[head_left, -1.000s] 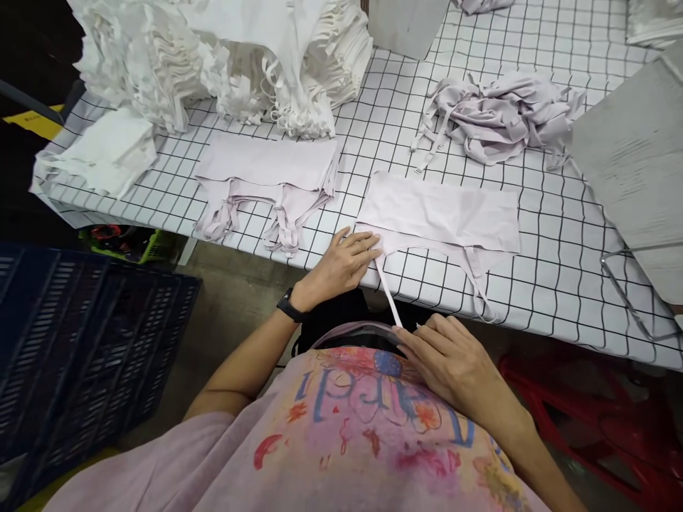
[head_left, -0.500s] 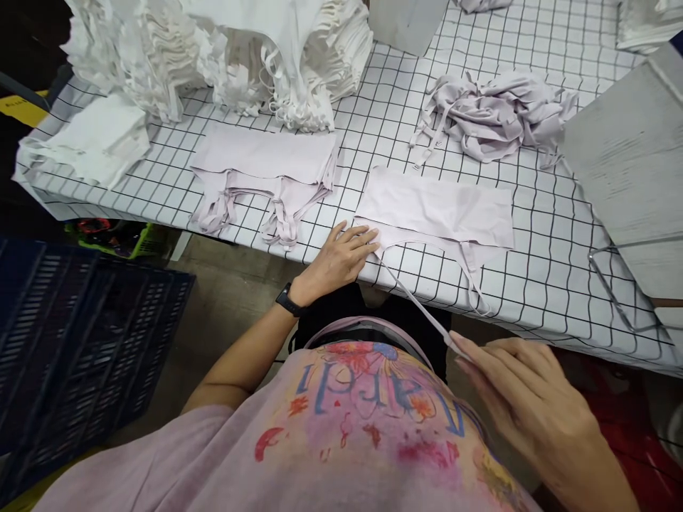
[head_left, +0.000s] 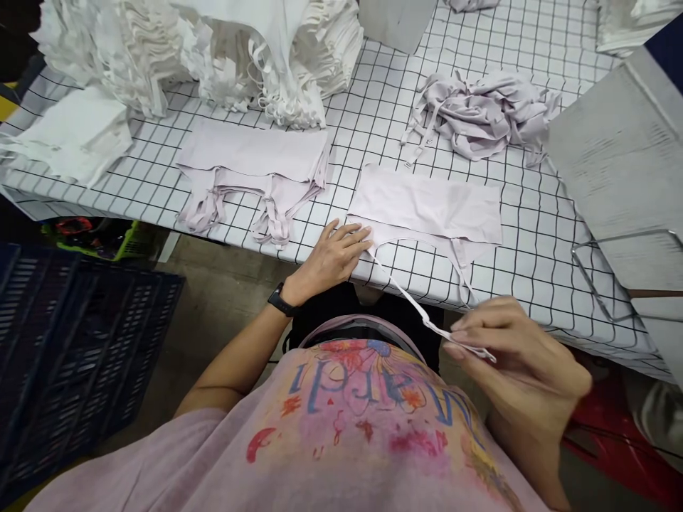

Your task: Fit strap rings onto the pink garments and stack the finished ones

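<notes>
A folded pale lilac strappy top (head_left: 427,199) lies at the table's front edge. My left hand (head_left: 336,252) rests flat on its lower left corner, fingers stretched out, near the base of one strap. That thin shoulder strap (head_left: 401,288) runs off the table edge toward me, with a small slider partway along it. My right hand (head_left: 512,355) is closed in a pinch on the strap near its end, and a loop of it sticks out past the fingers. The top's other strap (head_left: 462,267) hangs loose near the table edge.
Left of the top lies a stack of folded lilac tops (head_left: 250,153). Behind are a heap of lilac tops (head_left: 485,114) and piled white garments (head_left: 256,50). A grey board (head_left: 613,156) with a wire frame stands right; blue crates (head_left: 80,355) stand at left below the table.
My right hand has turned and shifted slightly left along the strap, whose looped end now shows past the fingers. The strap hangs a little slacker. My left hand stays on the top.
</notes>
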Demonstrator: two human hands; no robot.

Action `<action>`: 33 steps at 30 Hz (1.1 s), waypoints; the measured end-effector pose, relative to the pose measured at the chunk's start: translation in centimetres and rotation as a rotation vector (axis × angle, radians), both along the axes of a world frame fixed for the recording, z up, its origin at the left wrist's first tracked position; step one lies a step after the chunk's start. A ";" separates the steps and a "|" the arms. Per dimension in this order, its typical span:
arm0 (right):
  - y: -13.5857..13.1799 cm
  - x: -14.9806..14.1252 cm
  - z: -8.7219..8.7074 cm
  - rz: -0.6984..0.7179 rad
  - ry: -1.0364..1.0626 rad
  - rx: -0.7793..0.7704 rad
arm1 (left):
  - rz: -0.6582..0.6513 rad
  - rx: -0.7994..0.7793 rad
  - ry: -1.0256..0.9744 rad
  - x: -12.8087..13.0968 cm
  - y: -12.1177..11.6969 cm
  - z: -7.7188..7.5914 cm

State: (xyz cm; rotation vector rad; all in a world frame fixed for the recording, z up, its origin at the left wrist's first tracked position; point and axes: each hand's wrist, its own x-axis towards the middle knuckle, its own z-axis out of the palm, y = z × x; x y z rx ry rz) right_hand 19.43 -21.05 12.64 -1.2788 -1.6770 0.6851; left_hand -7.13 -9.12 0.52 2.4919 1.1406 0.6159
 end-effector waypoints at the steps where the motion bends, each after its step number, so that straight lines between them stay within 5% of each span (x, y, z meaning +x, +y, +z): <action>1: 0.5 -0.5 -0.5 -0.016 0.085 -0.045 | 0.009 -0.001 -0.027 0.1 -0.1 0.1; 5: 3.0 -2.1 -2.6 -0.046 0.361 -0.401 | 0.033 -0.040 -0.330 0.9 -1.0 1.5; 8: 4.6 -2.8 -3.9 -0.053 0.484 -0.597 | -0.063 -0.249 -0.531 1.9 -2.4 3.4; 12: 5.9 -3.3 -5.1 -0.074 0.529 -0.632 | -0.143 -0.442 -0.528 2.8 -3.7 4.6; 21: 7.0 -4.3 -6.6 -0.114 0.564 -0.631 | -0.131 -0.347 -0.401 3.0 -3.8 4.0; 26: 7.8 -4.3 -7.0 -0.161 0.690 -0.693 | -0.177 -0.290 -0.301 2.6 -1.9 4.2; 30: 8.4 -4.0 -7.6 -0.192 0.658 -0.679 | -0.035 -0.130 -0.237 3.0 1.7 3.3; 33: 8.8 -4.0 -8.2 -0.198 0.617 -0.706 | -0.053 -0.060 -0.130 3.8 4.8 2.5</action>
